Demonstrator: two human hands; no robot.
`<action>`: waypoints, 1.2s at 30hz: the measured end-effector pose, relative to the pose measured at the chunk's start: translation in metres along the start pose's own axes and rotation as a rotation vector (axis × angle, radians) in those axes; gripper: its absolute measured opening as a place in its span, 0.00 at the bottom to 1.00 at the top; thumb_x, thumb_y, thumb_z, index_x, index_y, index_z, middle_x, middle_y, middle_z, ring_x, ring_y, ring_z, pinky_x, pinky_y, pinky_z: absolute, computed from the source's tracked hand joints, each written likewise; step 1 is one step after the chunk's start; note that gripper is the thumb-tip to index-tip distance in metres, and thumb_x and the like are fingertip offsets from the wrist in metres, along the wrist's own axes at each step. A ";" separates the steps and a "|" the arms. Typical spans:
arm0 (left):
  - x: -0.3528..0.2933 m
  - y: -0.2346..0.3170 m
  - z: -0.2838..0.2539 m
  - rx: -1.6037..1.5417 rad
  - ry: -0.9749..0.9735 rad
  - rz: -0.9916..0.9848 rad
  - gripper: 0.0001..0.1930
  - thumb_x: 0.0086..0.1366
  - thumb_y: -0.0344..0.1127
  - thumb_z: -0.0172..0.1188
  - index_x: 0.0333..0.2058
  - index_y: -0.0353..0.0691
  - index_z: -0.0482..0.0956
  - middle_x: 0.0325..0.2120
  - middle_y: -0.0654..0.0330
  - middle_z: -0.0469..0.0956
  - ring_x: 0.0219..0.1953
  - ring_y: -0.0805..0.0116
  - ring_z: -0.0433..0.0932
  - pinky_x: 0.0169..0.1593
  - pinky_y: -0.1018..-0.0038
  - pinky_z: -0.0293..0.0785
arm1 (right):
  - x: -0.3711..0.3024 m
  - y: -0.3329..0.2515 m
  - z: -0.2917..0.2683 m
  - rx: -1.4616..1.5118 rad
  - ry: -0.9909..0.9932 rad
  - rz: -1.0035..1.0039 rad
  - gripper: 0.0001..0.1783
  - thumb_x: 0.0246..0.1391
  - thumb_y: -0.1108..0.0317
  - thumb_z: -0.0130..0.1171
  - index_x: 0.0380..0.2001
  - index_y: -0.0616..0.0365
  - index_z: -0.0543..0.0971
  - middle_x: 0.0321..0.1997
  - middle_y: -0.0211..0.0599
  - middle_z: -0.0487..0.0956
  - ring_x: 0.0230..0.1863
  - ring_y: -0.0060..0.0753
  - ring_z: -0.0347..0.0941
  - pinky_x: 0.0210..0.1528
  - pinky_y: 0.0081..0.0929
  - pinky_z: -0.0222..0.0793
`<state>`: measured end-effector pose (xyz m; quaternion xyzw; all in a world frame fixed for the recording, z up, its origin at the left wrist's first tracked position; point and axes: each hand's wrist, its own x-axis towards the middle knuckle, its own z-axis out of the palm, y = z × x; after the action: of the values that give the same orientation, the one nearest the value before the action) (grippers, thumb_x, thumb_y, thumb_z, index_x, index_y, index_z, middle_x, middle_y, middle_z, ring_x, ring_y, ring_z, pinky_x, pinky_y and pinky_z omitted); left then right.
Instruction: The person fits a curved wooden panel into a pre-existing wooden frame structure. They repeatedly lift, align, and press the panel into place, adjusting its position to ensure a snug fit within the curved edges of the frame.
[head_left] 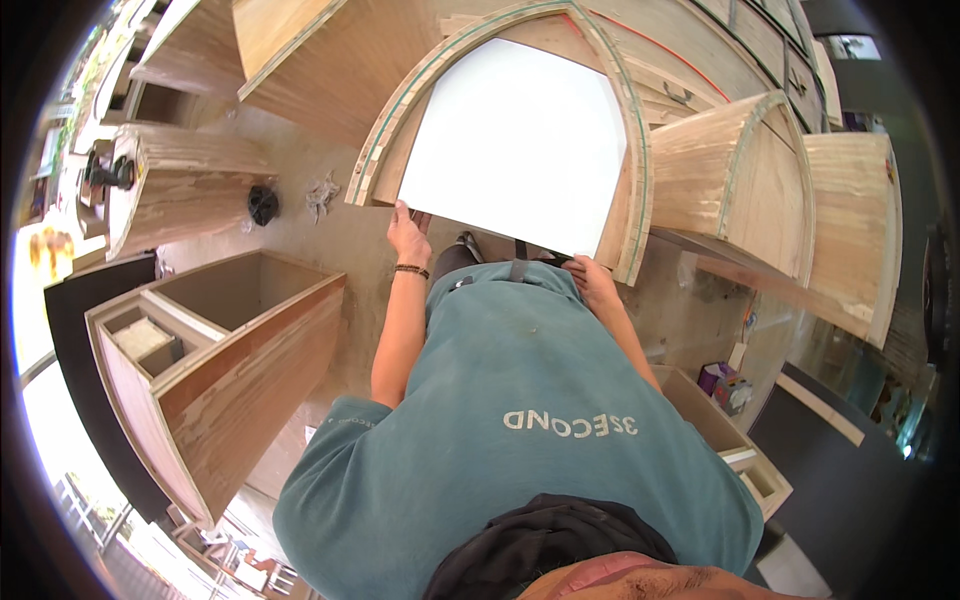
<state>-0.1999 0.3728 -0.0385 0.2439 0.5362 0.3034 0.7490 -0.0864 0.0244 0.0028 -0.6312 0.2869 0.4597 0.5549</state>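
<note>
A large, bright white panel (515,150) lies across an unfinished wooden cabinet, inside its curved, arch-shaped rim (637,180). Thin green lines run along that rim. My left hand (408,236) grips the panel's near left corner, thumb on top and fingers partly hidden below. At the near right corner my right hand (594,279) holds the same edge, with its fingers mostly out of sight under it. The panel's near edge reaches just in front of my waist.
Curved wooden cabinets stand to the right (740,190) and far left (190,185). An open cabinet with compartments (250,350) is at my left. A black round object (263,204) and crumpled scrap (322,195) lie on the floor. Small boxes (725,388) sit at right.
</note>
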 end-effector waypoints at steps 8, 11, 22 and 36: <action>0.000 0.002 -0.013 0.028 -0.172 0.000 0.19 0.73 0.40 0.58 0.55 0.33 0.71 0.48 0.59 0.76 0.49 0.64 0.78 0.55 0.63 0.78 | 0.018 0.016 0.006 0.280 0.064 -0.026 0.29 0.65 0.47 0.57 0.56 0.62 0.73 0.55 0.42 0.78 0.53 0.34 0.74 0.59 0.33 0.68; 0.003 0.001 -0.012 -0.026 -0.157 -0.001 0.13 0.72 0.39 0.59 0.49 0.38 0.76 0.43 0.63 0.79 0.45 0.69 0.80 0.51 0.66 0.81 | 0.022 0.019 0.010 0.311 0.082 -0.031 0.28 0.65 0.47 0.57 0.56 0.61 0.73 0.53 0.40 0.79 0.50 0.32 0.75 0.55 0.32 0.71; 0.009 0.007 -0.010 -0.085 -0.148 -0.118 0.23 0.74 0.45 0.54 0.58 0.34 0.68 0.53 0.55 0.74 0.53 0.61 0.77 0.57 0.61 0.79 | 0.030 0.025 0.020 0.416 0.200 -0.071 0.30 0.65 0.48 0.58 0.57 0.63 0.70 0.55 0.44 0.75 0.51 0.37 0.76 0.50 0.38 0.76; 0.005 0.006 -0.008 -0.035 -0.161 -0.089 0.24 0.74 0.47 0.54 0.61 0.37 0.67 0.54 0.57 0.74 0.54 0.60 0.76 0.57 0.61 0.80 | 0.027 0.029 0.032 0.517 0.313 -0.130 0.27 0.63 0.48 0.61 0.49 0.62 0.72 0.44 0.35 0.75 0.44 0.30 0.75 0.39 0.32 0.77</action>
<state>-0.2079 0.3815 -0.0401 0.2304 0.4791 0.2583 0.8066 -0.1084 0.0533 -0.0331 -0.5492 0.4353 0.2320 0.6746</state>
